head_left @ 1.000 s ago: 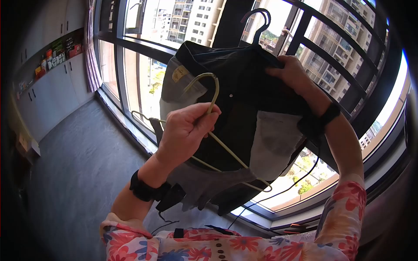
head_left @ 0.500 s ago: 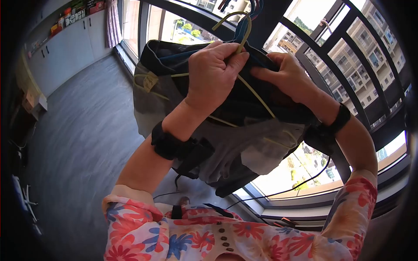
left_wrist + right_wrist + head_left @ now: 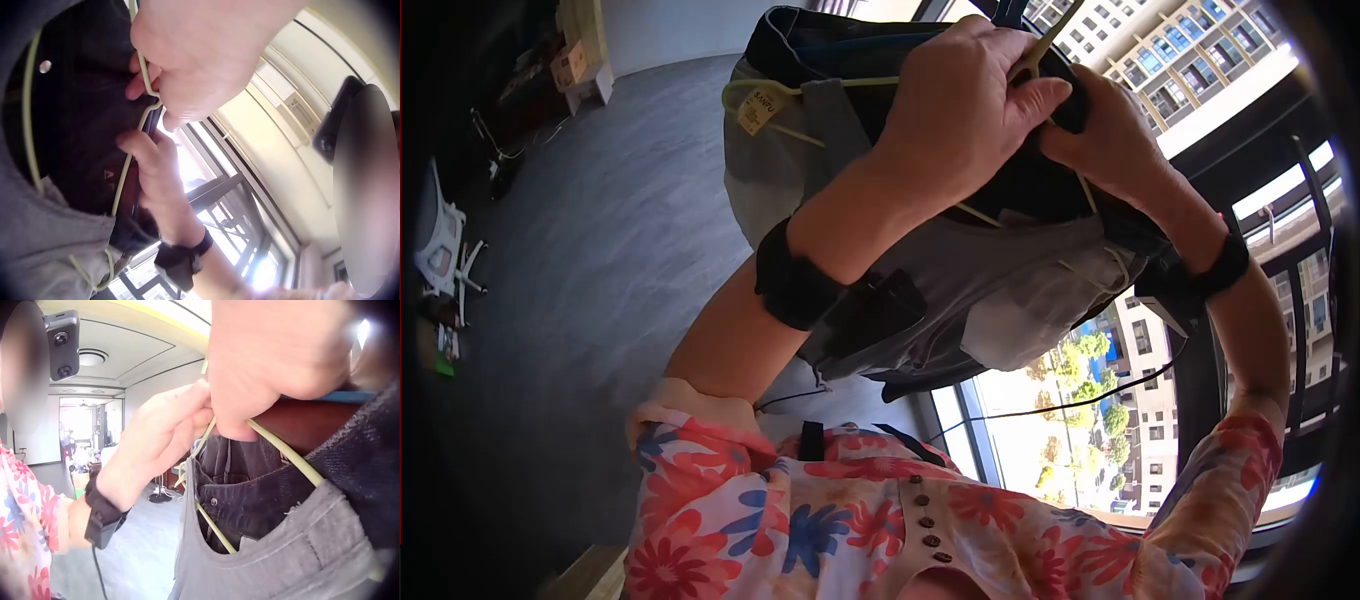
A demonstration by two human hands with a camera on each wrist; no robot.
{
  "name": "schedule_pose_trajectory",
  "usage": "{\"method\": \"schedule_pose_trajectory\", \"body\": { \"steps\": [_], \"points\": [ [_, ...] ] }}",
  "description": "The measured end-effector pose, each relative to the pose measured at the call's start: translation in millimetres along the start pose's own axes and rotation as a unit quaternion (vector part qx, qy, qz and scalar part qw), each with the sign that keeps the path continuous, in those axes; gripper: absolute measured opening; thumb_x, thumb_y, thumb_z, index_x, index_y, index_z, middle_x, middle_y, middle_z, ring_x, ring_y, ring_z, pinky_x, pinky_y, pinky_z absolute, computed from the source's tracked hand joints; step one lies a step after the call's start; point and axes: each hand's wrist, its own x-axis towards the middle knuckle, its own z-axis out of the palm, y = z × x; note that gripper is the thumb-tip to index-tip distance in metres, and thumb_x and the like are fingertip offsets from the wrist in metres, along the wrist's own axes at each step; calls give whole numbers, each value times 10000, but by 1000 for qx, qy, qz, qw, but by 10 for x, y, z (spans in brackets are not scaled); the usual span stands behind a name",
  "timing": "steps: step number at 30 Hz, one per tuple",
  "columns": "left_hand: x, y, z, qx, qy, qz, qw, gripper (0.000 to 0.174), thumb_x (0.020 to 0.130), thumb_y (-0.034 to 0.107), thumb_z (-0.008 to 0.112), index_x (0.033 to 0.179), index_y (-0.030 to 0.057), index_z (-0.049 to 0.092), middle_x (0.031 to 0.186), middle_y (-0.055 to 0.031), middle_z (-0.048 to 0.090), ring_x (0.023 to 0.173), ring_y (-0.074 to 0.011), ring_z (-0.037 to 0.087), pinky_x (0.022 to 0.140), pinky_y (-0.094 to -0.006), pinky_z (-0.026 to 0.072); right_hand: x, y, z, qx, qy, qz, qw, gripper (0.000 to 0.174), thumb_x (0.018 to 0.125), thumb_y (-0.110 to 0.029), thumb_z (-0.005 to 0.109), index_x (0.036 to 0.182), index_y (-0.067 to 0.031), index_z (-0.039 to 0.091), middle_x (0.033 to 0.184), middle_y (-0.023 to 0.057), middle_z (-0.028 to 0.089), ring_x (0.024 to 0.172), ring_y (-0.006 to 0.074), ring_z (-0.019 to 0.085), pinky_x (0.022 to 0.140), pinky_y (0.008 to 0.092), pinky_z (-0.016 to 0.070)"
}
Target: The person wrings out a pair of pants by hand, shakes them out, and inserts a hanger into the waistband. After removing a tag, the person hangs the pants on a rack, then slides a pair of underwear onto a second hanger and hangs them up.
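Note:
Up near the top of the head view, my left hand (image 3: 960, 110) pinches the neck of a yellow-green wire hanger (image 3: 1048, 38) between thumb and fingers. A grey strapped top (image 3: 960, 270) hangs from that hanger. Right behind it is a dark denim garment (image 3: 820, 45) with a frayed edge and a metal stud, on a dark hanger whose hook leaves the view. My right hand (image 3: 1120, 140), close beside the left, grips the denim garment's upper edge, thumb in front. In the left wrist view its thumb (image 3: 139, 145) lies over the dark cloth. A yellowish label (image 3: 762, 108) shows at the left.
Tall windows with a dark frame (image 3: 1220, 170) stand at the right, buildings outside. Grey floor (image 3: 630, 220) stretches to the left, with a white chair (image 3: 445, 245) and a cardboard box (image 3: 570, 65) beyond. A black cable (image 3: 1060, 408) runs from my right wrist.
My left hand has carried the yellow-green hanger with the grey top up and right, against the denim garment and beside my right hand. The head view has turned and tilted down.

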Motion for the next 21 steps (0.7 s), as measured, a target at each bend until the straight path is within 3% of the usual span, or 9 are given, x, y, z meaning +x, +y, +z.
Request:
{"method": "schedule_pose_trajectory", "body": {
  "steps": [5,7,9,10,13,17,18,19,21],
  "points": [
    [-558,603,-894,279,52,198,938,300,776,72,656,1060,8,586,940,-112,587,843,-217,603,738,-300,474,82,-513,-154,77,9,-66,995,310,652,-196,639,891,-2,604,552,74,576,457,136,572,451,271,467],
    [-1102,871,-1270,191,18,97,977,258,766,29,636,1020,11,593,918,-107,597,858,-227,595,737,-289,469,84,-790,-229,37,37,-98,994,315,655,-184,633,917,-11,617,578,84,590,500,157,595,488,278,488],
    [-1712,1031,-1324,43,-148,-124,980,238,766,39,639,1000,16,597,889,-103,606,837,-214,597,732,-290,473,187,-1080,-413,-20,-2,-96,995,325,681,-132,600,987,-23,586,693,62,605,610,137,566,598,285,471],
    [-1983,973,-1270,-40,-251,-217,943,233,775,73,643,998,19,602,854,-95,610,811,-194,593,724,-276,470,22,-1682,-615,24,-20,2,1000,265,676,-90,615,910,34,606,708,85,614,623,183,600,566,316,480],
    [-2696,769,-912,-204,-472,-376,771,574,792,397,657,1219,50,493,1056,-121,578,929,-205,568,765,-308,461,118,-2060,-941,16,48,-78,996,216,645,-116,609,766,61,626,603,58,586,553,135,558,515,292,457],
    [-3563,485,-676,-339,-388,-516,685,1003,676,711,565,1405,116,218,1277,-164,447,1130,-278,468,827,-444,438,-365,-2598,-1496,75,126,-140,979,234,645,-103,601,804,62,643,670,61,611,598,148,566,562,279,459],
    [-3741,350,-772,-411,-265,-600,633,1123,601,797,502,1418,144,95,1347,-181,346,1194,-333,387,844,-522,403,-422,-2720,-1625,89,151,-73,982,235,659,-96,598,829,59,644,690,75,624,617,156,580,573,278,466],
    [-3881,217,-904,-472,-133,-667,561,1243,525,883,440,1431,171,-29,1418,-197,244,1259,-388,306,862,-600,367,-424,-2628,-1718,94,173,-183,963,250,676,-96,610,875,50,650,742,89,643,626,176,591,592,281,478],
    [-3626,-412,-1172,-539,36,-663,519,1282,486,903,422,1420,188,-89,1458,-214,103,1279,-473,218,865,-672,316,690,-2252,-2062,131,146,-187,963,336,626,-172,688,763,126,614,728,143,629,536,202,591,448,295,473]
  ]
}}
